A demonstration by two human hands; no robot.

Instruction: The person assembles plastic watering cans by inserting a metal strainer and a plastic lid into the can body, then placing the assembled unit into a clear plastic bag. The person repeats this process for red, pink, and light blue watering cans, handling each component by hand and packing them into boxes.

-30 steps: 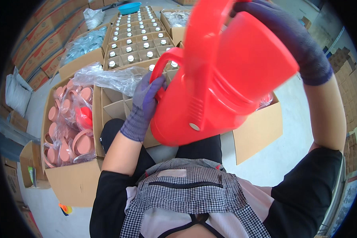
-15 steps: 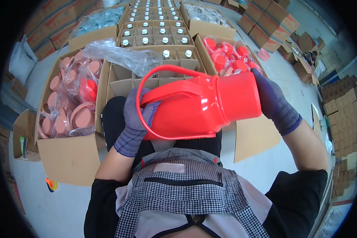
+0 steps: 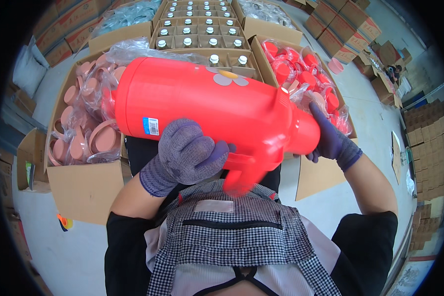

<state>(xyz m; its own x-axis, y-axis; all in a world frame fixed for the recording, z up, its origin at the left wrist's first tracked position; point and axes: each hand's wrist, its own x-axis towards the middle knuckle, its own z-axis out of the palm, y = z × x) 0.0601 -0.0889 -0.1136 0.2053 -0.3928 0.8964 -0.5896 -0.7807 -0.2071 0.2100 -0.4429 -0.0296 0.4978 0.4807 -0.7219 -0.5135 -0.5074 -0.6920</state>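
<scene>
A red thermos flask (image 3: 192, 93) lies nearly level across my lap, above the cartons, its base to the left and its red cup lid (image 3: 306, 130) to the right. A flower print and a small blue-and-white label show on its body. My left hand (image 3: 190, 153), in a purple-grey knitted glove, is closed at the near side by the handle (image 3: 241, 172), which is blurred. The gloved right hand (image 3: 330, 138) grips the lid end, with some of its fingers hidden behind it.
At the left, an open carton (image 3: 86, 190) contains pink lids (image 3: 89, 118) in plastic. White-capped bottles (image 3: 187, 42) fill divided cartons ahead. Red lids (image 3: 283, 71) fill a carton at the right. Stacked boxes (image 3: 340, 29) stand far right. An orange tape roll (image 3: 64, 223) lies on the floor.
The flask has turned over: its flower and label now show, and the handles have swung toward me. Its body extends farther left. My right hand has moved slightly down at the lid.
</scene>
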